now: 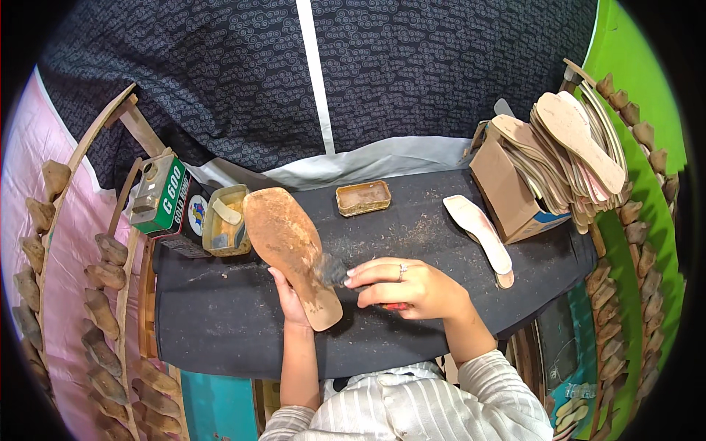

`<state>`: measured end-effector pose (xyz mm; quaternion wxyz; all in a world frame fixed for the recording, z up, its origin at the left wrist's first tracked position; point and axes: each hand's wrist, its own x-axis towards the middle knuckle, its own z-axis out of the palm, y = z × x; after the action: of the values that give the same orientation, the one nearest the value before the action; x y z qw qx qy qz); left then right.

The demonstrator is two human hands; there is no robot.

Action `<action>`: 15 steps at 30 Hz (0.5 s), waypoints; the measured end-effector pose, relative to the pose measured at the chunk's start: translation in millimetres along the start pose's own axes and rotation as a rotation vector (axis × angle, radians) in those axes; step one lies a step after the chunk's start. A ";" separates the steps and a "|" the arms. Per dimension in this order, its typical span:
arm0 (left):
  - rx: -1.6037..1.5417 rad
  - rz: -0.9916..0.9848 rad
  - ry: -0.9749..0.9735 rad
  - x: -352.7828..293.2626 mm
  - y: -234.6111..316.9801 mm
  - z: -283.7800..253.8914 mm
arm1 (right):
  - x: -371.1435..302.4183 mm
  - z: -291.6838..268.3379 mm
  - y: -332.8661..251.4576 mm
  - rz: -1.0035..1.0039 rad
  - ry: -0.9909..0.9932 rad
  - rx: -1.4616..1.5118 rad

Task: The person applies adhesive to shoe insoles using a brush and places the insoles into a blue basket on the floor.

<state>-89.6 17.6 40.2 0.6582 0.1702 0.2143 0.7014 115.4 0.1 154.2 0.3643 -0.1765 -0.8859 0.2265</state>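
Note:
My left hand (pixel 289 300) holds a brown shoe sole (pixel 282 231) tilted above the table, its thumb at the near left edge and its other fingers hidden beneath. The sole has a square toe and a rough, blotchy face with paler patches near the heel. My right hand (pixel 412 288) is closed on a brush, with a ring on one finger and a bit of red handle showing below. The brush's dark bristles (pixel 332 270) are blurred and touch the sole near its narrow part.
On the dark cloth-covered table (pixel 243 323) are a shallow tray (pixel 363 198), a tub with tools (pixel 226 224), a green metal can (pixel 158 197) and pale soles (pixel 482 231). A cardboard box (pixel 500 191) brims with soles. Racks of wooden shoe lasts (pixel 103 316) flank both sides.

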 end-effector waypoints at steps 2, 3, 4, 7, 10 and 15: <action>0.036 0.017 -0.010 -1.9 -0.5 -0.5 | 0.3 1.3 -0.8 -0.025 0.011 -0.002; 0.073 0.034 -0.020 -3.5 -1.0 -0.5 | 0.8 2.1 -1.1 -0.050 0.022 -0.003; 0.073 0.034 -0.020 -6.5 -2.2 0.7 | 2.1 2.8 -0.5 -0.050 0.022 -0.002; -0.005 -0.087 -0.169 -13.0 -5.9 5.7 | 8.1 6.2 3.9 -0.128 0.159 -0.065; 0.178 -0.077 -0.282 -12.6 -6.8 7.1 | 9.9 8.7 7.8 -0.137 0.233 -0.217; 0.052 -0.100 -0.155 -12.2 -4.2 12.7 | 0.3 5.9 -3.4 -0.054 0.151 -0.142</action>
<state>-78.5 6.5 49.3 0.7024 0.2302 0.1891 0.6464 110.4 -4.2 152.5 0.4227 -0.1947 -0.8741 0.1395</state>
